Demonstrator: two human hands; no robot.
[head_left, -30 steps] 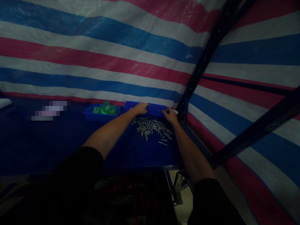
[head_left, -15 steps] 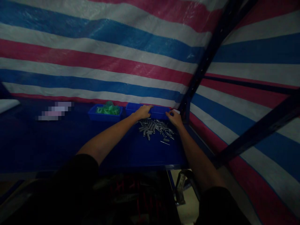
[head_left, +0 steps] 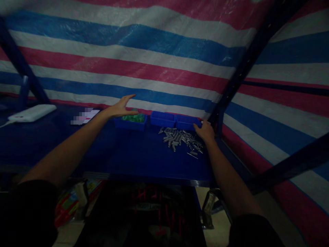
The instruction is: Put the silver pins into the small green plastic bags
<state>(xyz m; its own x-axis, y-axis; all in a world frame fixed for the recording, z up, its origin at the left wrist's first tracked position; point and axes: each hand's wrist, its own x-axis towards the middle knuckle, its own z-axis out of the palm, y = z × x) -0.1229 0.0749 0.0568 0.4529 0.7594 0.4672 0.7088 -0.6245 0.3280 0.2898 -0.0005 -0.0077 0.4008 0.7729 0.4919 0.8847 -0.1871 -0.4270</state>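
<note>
My left hand (head_left: 122, 107) is open, thumb and fingers spread wide, over the left side of a blue bin (head_left: 131, 125) of green pieces (head_left: 134, 117). It appears to hold nothing. At the right end of the row, my right hand (head_left: 206, 131) grips the corner of another blue bin (head_left: 185, 123), thumb in front and fingers behind. A small white thing shows by those fingers, too dark to name. Between these bins stands a middle blue bin (head_left: 162, 119). In front lie grey metal sleeves (head_left: 171, 137) and thin metal pins (head_left: 191, 140) in a loose pile.
A white device (head_left: 33, 113) with a cable lies at the far left of the blue table (head_left: 123, 154). Near it is a paper sheet (head_left: 88, 116). A striped sheet (head_left: 154, 68) hangs behind, and a dark metal post (head_left: 231, 82) rises at the right.
My left hand has let go of the middle bins and moved left to the bin of green pieces, its fingers opening. My right hand stays at the right bin. The view has shifted left.
</note>
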